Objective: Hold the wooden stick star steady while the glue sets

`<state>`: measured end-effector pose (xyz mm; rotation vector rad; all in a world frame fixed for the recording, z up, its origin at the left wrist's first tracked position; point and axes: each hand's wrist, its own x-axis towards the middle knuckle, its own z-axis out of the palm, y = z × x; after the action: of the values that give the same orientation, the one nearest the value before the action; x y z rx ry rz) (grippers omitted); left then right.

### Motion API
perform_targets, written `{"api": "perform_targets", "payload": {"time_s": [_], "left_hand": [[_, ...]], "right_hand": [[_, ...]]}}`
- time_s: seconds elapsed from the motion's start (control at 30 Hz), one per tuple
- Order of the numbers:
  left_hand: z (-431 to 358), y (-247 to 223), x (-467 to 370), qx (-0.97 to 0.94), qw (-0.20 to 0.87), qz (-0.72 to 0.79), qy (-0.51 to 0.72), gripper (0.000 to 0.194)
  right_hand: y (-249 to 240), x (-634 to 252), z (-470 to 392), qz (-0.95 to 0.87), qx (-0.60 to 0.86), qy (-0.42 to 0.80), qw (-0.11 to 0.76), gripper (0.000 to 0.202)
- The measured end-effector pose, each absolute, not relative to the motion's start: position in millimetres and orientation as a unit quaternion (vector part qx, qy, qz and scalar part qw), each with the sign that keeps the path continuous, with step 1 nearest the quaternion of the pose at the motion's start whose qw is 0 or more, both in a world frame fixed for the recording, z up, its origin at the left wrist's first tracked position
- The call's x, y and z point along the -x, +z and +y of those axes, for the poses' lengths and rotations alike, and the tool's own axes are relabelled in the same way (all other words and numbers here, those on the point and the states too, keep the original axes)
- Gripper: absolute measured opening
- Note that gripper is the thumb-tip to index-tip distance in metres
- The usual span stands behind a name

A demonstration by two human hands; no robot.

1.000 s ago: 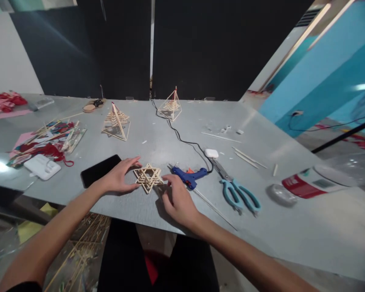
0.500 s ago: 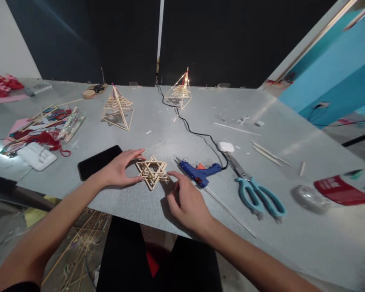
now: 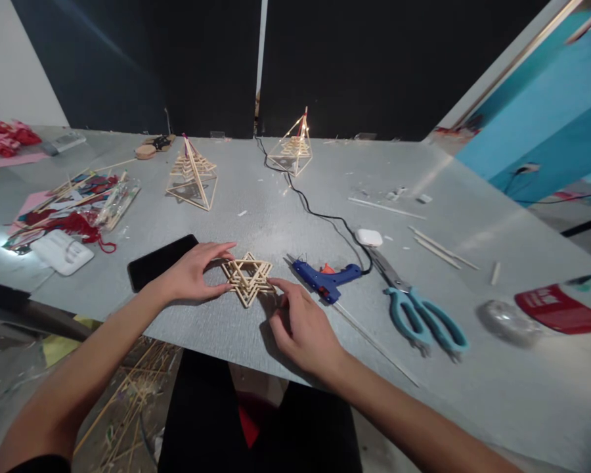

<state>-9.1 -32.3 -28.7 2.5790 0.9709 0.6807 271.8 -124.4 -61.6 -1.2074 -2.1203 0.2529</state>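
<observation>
A star of stacked wooden-stick triangles (image 3: 247,282) lies flat near the table's front edge. My left hand (image 3: 192,270) holds its left side, the thumb at the lower left point and the fingers reaching past the upper left. On the other side, my right hand (image 3: 303,325) stretches its index finger to the star's right point, with the other fingers partly curled and nothing seen in them. Just beyond that hand rests a blue glue gun (image 3: 328,279) with a black cord. A black phone (image 3: 160,261) lies partly behind my left hand.
Scissors with light blue handles (image 3: 418,315) and a plastic bottle (image 3: 561,305) lie to the right. Two stick pyramids (image 3: 196,177) stand farther back, one lit. Craft materials (image 3: 71,210) are heaped at the left. Loose sticks (image 3: 436,251) and a white case (image 3: 369,237) are on the table.
The view has shifted slightly. Both hands stay at the star in nearly the same pose; no object has clearly moved.
</observation>
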Motion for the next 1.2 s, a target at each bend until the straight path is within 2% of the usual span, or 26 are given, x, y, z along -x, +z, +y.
{"api": "perform_targets", "payload": {"time_s": [1.2], "left_hand": [[-33.6,-27.9,9.0,-0.895,0.155,0.348,0.232,0.084]], "right_hand": [[-61.7,-272.8,-124.8,-0.82,0.453,0.11,0.333,0.053]]}}
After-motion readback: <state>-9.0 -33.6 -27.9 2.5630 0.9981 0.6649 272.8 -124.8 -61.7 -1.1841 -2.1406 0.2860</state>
